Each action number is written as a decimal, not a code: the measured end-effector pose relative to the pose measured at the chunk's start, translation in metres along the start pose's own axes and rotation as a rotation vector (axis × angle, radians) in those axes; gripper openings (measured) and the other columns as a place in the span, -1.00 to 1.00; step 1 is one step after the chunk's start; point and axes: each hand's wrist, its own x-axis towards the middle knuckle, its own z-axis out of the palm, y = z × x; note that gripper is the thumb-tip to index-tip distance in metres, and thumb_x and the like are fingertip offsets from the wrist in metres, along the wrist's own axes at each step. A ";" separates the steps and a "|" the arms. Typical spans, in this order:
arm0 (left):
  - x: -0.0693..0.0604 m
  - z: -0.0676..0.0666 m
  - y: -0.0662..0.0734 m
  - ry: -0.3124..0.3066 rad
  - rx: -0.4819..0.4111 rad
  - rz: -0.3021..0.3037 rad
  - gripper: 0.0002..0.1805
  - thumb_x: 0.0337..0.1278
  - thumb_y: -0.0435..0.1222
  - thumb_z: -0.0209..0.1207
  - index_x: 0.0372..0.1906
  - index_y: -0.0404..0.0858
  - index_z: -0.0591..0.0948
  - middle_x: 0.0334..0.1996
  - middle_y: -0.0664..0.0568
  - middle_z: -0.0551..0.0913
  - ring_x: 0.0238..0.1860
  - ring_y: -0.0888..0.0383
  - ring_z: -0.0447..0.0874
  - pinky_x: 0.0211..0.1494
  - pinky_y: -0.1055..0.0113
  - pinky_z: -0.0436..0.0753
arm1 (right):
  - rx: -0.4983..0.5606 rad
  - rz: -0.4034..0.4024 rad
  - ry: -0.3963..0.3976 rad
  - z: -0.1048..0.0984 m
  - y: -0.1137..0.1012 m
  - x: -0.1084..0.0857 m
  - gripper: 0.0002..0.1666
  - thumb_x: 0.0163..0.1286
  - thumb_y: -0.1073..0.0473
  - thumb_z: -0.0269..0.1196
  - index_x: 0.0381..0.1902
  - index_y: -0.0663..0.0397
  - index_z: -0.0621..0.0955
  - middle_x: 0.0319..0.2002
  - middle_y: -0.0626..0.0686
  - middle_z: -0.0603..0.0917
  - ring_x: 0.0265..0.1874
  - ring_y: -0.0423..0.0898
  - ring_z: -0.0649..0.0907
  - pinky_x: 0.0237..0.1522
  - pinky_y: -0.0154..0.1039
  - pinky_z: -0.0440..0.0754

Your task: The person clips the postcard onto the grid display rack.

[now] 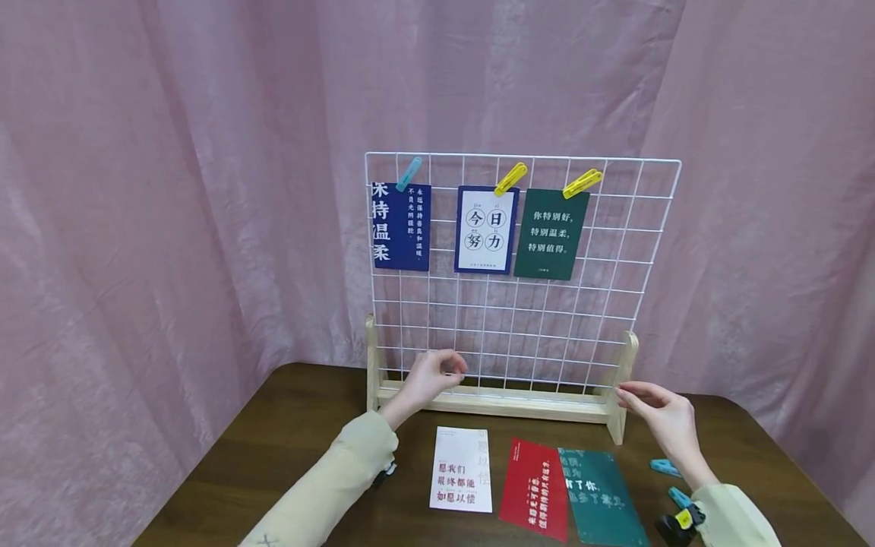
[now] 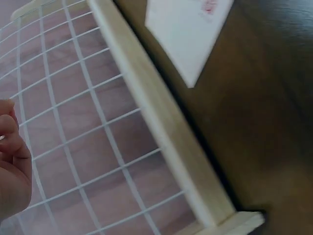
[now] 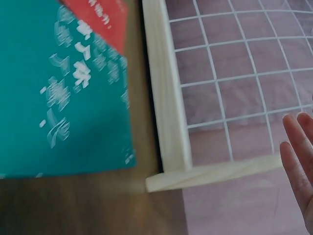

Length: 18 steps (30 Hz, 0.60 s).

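My left hand (image 1: pixel 436 374) is in front of the lower part of the white wire grid (image 1: pixel 478 319), its fingers loosely curled with nothing seen in them. In the left wrist view, part of that hand (image 2: pixel 12 166) shows at the left edge. My right hand (image 1: pixel 666 418) is in the air beside the right wooden foot (image 1: pixel 620 387), fingers nearly straight and holding nothing visible. Three cards hang on the grid: a blue card (image 1: pixel 410 251) under a blue clip (image 1: pixel 409 174), a blue-bordered white card (image 1: pixel 485 254) and a green card (image 1: pixel 549 262) under yellow clips (image 1: pixel 511 178).
On the brown table (image 1: pixel 273 425) lie a white card (image 1: pixel 451 448), a red card (image 1: pixel 526 471) and a teal card (image 1: pixel 608 516), the last two touching. Blue clips (image 1: pixel 664 467) lie near my right wrist. A pink curtain (image 1: pixel 205 190) hangs behind.
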 end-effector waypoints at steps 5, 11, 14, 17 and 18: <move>-0.016 0.005 -0.013 -0.042 -0.008 -0.048 -0.89 -0.15 -0.51 0.22 -0.44 -0.27 0.62 -0.56 0.14 0.56 -0.60 0.32 0.37 -0.55 0.45 0.40 | -0.073 0.040 -0.022 -0.007 0.006 -0.008 -0.67 0.19 0.12 0.28 -0.18 0.25 0.63 -0.36 0.09 0.67 -0.42 -0.18 0.64 -0.40 -0.49 0.50; -0.032 0.010 -0.030 -0.131 0.028 -0.067 -0.87 -0.14 -0.52 0.21 -0.45 -0.25 0.62 -0.58 0.19 0.52 -0.63 0.31 0.34 -0.55 0.43 0.39 | -0.180 0.071 -0.055 -0.021 0.021 -0.018 -0.66 0.16 0.02 0.29 -0.18 0.11 0.65 -0.34 -0.02 0.68 -0.35 -0.34 0.54 -0.39 -0.47 0.44; -0.037 0.012 -0.037 -0.168 0.017 -0.076 -0.86 -0.16 -0.54 0.23 -0.46 -0.27 0.60 -0.59 0.17 0.51 -0.59 0.29 0.39 -0.50 0.40 0.43 | -0.213 0.074 -0.065 -0.028 0.028 -0.023 -0.66 0.16 0.00 0.30 -0.18 0.09 0.66 -0.34 -0.04 0.68 -0.36 -0.37 0.54 -0.39 -0.47 0.42; -0.039 0.014 -0.042 -0.197 -0.027 -0.102 -0.86 -0.17 -0.55 0.27 -0.43 -0.32 0.58 -0.58 0.14 0.50 -0.55 0.25 0.42 -0.48 0.36 0.47 | -0.229 0.087 -0.084 -0.035 0.033 -0.028 -0.64 0.16 -0.01 0.30 -0.17 0.10 0.66 -0.33 -0.05 0.68 -0.36 -0.39 0.54 -0.38 -0.47 0.41; -0.040 0.014 -0.042 -0.207 -0.045 -0.117 -0.86 -0.17 -0.54 0.28 -0.43 -0.34 0.58 -0.58 0.13 0.50 -0.56 0.25 0.43 -0.49 0.32 0.51 | -0.236 0.090 -0.091 -0.038 0.034 -0.029 -0.63 0.16 -0.02 0.29 -0.17 0.10 0.66 -0.32 -0.05 0.68 -0.36 -0.40 0.54 -0.37 -0.47 0.41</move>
